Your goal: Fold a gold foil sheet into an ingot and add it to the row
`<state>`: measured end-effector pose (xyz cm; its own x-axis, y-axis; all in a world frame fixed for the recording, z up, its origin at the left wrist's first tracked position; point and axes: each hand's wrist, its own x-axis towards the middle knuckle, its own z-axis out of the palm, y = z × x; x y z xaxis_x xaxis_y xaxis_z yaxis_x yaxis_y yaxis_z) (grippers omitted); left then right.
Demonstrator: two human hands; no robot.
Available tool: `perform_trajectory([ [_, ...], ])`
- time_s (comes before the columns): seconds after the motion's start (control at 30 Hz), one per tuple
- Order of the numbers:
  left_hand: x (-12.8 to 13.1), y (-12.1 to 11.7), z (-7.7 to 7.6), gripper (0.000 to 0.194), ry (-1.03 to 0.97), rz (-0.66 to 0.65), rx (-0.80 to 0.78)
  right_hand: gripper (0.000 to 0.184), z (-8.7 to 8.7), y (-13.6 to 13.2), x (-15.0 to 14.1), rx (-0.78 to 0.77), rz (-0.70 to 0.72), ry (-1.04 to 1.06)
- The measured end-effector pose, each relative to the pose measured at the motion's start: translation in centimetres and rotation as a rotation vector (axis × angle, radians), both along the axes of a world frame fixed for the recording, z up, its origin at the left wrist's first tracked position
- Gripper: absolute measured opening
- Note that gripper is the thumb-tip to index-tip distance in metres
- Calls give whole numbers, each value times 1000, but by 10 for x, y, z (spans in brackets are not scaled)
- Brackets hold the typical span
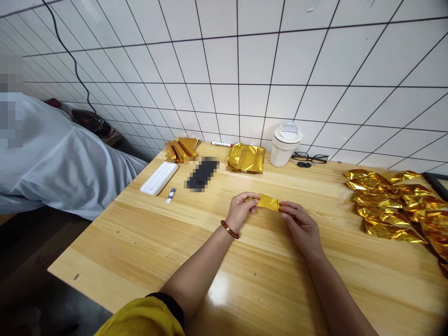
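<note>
Foil strip (269, 202) in gold, pinched end to end by left hand (241, 208) and right hand (303, 228)

Two hands, one strip: each closed on an end by thumb and fingers, just above the table (140, 252), mid-table. One beaded bracelet (229, 229), left wrist. Also on table: one flat stack of gold foil (245, 159), one bunch of gold strips (181, 149), one heap of crumpled gold foil (383, 205), one white power bank (159, 178), one small blue-and-white packet (170, 196), one marker (221, 144), one white lidded cup (282, 150), one pair of glasses (311, 158) beside it.

Surface is pale wood grain, glossy. White tiled wall (220, 60) behind, dark grout; one black cable (77, 70) hangs at left.

Black item (203, 175) pixelated, can't identify. Sheets in stack and pieces in heap uncountable. Heap cut off at right edge. One other person (63, 154), pale clothing, cut off at left, head pixelated.
</note>
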<state>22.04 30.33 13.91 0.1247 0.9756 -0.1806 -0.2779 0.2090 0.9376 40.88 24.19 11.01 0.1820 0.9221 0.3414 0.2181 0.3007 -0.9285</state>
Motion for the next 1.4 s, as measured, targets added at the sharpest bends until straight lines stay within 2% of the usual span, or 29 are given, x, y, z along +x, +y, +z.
perform_trajectory([
  [0.2,-1,0,0,28,-28,-25,2,15,3,-2,-2,-16,-50,-39],
  [0.33,-1,-1,0,40,-57,-74,52,21,6,-4,-1,-98,-181,13],
  [0.5,2,-1,-2,40,-18,-50,42,30,12,-3,-1,-197,-297,136],
  [0.67,2,-1,1,36,-47,0,115,32,12,-2,-3,-255,-300,188],
  [0.83,2,0,0,39,-55,-42,56,32,8,-2,-2,-274,-300,255],
  [1.13,2,0,-2,45,-63,-57,46,35,17,-4,-5,-311,-282,301],
  [1.27,0,0,-2,39,-45,-106,70,38,16,-4,-3,-311,-278,300],
  [1.4,0,1,-3,38,-89,-58,100,38,14,-4,-2,-299,-268,279],
])
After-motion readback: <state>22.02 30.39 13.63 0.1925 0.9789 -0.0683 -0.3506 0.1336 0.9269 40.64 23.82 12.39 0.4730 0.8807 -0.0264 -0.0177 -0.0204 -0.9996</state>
